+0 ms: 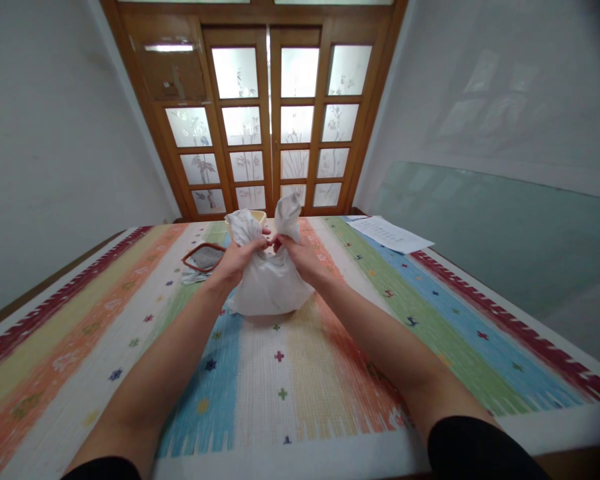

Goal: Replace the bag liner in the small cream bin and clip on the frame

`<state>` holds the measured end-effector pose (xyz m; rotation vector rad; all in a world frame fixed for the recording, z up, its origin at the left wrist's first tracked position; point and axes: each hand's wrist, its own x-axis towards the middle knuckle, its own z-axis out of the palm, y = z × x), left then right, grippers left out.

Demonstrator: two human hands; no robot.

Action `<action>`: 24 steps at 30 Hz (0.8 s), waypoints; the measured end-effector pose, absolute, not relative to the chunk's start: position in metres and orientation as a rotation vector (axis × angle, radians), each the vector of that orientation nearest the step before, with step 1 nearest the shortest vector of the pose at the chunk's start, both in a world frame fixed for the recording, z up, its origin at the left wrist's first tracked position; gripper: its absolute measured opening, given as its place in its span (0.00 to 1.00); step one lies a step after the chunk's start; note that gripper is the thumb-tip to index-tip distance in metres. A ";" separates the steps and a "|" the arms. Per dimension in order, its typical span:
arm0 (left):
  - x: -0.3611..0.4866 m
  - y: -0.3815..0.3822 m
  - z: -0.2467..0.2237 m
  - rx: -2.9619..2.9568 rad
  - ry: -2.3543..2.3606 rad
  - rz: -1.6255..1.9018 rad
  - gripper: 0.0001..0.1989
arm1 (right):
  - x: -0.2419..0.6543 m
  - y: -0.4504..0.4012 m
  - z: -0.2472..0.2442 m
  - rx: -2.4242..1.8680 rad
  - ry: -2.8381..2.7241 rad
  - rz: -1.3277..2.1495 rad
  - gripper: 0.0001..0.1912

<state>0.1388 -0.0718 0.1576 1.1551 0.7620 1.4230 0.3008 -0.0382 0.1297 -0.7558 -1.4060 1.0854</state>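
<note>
A white plastic bag (270, 290) stands on the striped tablecloth, its two gathered ends sticking up. My left hand (243, 257) is closed around the base of the left end. The right end is pinched in my right hand (297, 253), and its top rises above my fingers. Both hands are close together above the body of the bag, with a small gap between them. What the bag holds is hidden.
Left of the bag lies a brown-rimmed object (204, 257) with grey cloth. A cream container (259, 217) is partly hidden behind the bag. Printed paper sheets (390, 233) lie at the back right of the tablecloth (280, 373). A glass board (500, 233) leans on the right wall.
</note>
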 end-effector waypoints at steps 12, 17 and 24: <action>0.126 -0.072 0.175 0.841 0.449 1.394 0.07 | 0.313 -0.056 0.159 -0.271 -1.129 1.517 0.20; 0.135 -0.075 0.167 1.026 0.516 1.381 0.06 | 0.305 -0.058 0.149 -0.420 -1.422 1.349 0.26; 0.141 -0.063 0.139 1.683 0.936 1.277 0.16 | 0.304 -0.055 0.130 -0.626 -1.821 0.864 0.35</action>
